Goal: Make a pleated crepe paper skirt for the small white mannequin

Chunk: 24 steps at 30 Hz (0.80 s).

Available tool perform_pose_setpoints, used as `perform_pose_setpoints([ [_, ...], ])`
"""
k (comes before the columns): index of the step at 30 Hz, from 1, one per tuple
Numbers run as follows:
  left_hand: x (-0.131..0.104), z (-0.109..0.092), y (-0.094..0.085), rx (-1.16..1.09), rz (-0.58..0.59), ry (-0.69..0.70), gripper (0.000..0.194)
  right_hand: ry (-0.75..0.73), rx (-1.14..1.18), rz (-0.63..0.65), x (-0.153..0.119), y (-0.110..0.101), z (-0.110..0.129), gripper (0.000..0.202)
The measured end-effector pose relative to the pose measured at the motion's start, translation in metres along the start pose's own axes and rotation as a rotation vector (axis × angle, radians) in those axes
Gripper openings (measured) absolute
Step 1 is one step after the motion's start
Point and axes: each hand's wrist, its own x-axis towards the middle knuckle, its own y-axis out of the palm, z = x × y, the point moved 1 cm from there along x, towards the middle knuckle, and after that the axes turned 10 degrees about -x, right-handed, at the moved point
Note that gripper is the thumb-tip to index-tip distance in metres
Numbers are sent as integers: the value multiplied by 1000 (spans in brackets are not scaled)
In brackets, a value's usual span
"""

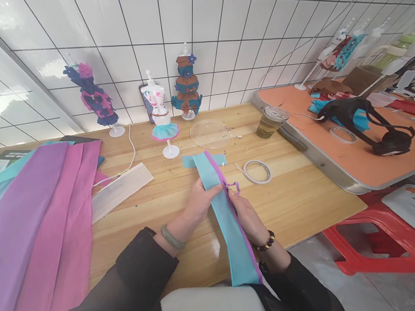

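Observation:
A long light-blue fabric strip with a purple edge runs from the tabletop towards my body. My left hand pinches it near its upper part, thumb on top. At the purple edge my right hand is closed around small dark-bladed scissors, mostly hidden by the fingers. The blade tips meet the edge of the strip. A thin purple sliver curls out to the right beside them. Under the strip's far end lies a short blue fabric piece.
A roll of tape and a lidded cup are to the right. Pink and purple fabric sheets cover the left side. Small dressed mannequins line the wall. An orange-topped table and red stool stand at right.

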Motion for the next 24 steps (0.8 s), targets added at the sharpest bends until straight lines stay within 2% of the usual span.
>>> perform_pose_setpoints([
  [12,0,0,1,-1,-41,-18,30,-8,-28,3,0,0,-3,52],
  [24,-2,0,1,-12,-43,-25,34,1,-17,-1,-2,0,-1,54],
])
